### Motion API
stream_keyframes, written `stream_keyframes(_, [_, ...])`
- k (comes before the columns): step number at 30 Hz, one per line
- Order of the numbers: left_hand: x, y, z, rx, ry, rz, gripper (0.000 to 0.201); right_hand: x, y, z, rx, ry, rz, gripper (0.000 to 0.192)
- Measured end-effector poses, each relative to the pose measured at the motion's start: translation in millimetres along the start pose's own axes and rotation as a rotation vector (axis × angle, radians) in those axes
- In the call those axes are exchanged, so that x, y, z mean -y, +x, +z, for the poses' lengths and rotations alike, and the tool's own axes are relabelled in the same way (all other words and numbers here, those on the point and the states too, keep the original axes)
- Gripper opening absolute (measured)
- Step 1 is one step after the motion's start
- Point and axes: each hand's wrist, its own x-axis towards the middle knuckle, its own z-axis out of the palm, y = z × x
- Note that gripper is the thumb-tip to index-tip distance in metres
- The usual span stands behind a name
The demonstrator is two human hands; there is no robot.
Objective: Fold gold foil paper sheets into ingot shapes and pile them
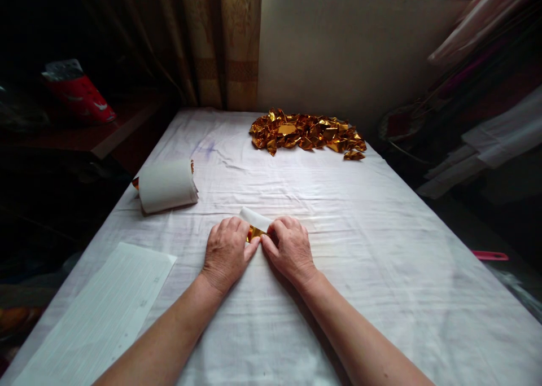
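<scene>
Head view: left hand and right hand mostly hide gold-white paper.

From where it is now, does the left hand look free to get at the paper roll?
Probably yes. The left hand presses a gold-and-white slip with the right hand, and only bare cloth lies between it and the roll up to its left. It would have to let go of the slip first.

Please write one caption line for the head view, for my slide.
Both hands, left hand and right hand, press a gold-backed paper strip on white cloth.
</scene>
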Motion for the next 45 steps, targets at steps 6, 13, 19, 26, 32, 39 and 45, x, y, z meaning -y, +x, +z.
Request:
stream_keyframes(6, [0,0,0.4,0.027,-0.005,-0.012,0.018,-3,-1,2,0.016,0.054,0.002,0.006])
stream_keyframes(13, [1,-2,2.4,0.024,-0.023,-0.021,0.017,-10,0,9,0.015,0.071,0.002,0.014])
stream_keyframes(19, [0,-1,3.4,0.022,-0.017,-0.035,0.018,-11,-5,5,-0.086,0.122,-0.122,0.018])
stream_keyframes(26, [17,-1,2.5,0.016,-0.231,-0.004,0.017,-2,-13,-4,-0.025,0.055,-0.281,0.019])
stream_keyframes(32, [49,-2,4.8,0.035,-0.408,0.155,0.02,2,-11,-6,0.022,0.048,-0.254,0.016])
stream_keyframes(39, [57,0,0.8,0.066,-0.359,0.201,0.022,0,-10,-9,0.048,0.06,-0.25,0.019])
stream_keyframes(45, [52,1,-5.2,0.114,-0.37,0.232,0.026,-6,-7,-9,0.097,0.089,-0.254,0.02])
